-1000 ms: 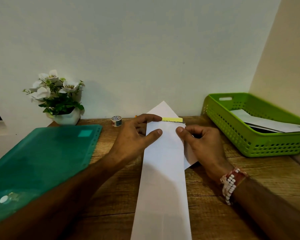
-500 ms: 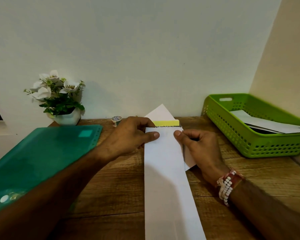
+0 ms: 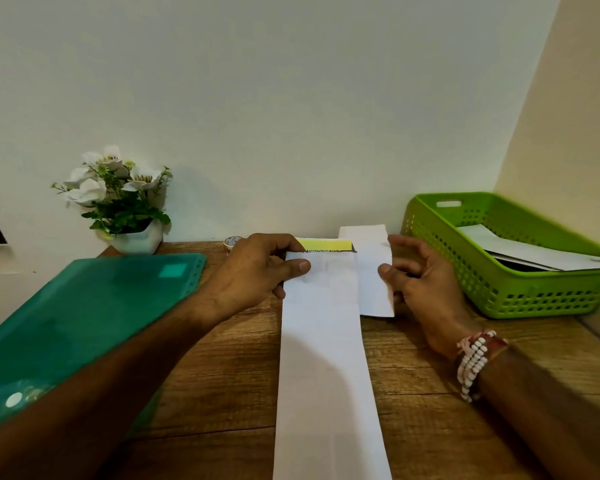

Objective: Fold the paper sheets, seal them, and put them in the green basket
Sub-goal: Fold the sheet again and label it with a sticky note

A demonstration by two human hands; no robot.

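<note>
One long folded paper sheet is laid mid-table, pinched at its far end by the left hand. Its side flap is pinched by the right hand. One green basket is set on the wooden table, against pale walls.

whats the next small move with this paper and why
Probably fold the side flap leftward over the folded paper strip and press it flat. The right hand pinches that flap, which juts out beside the strip, while the left hand holds the strip's top near the yellow band. The tape roll sits behind the left hand, so sealing likely comes after.
</note>
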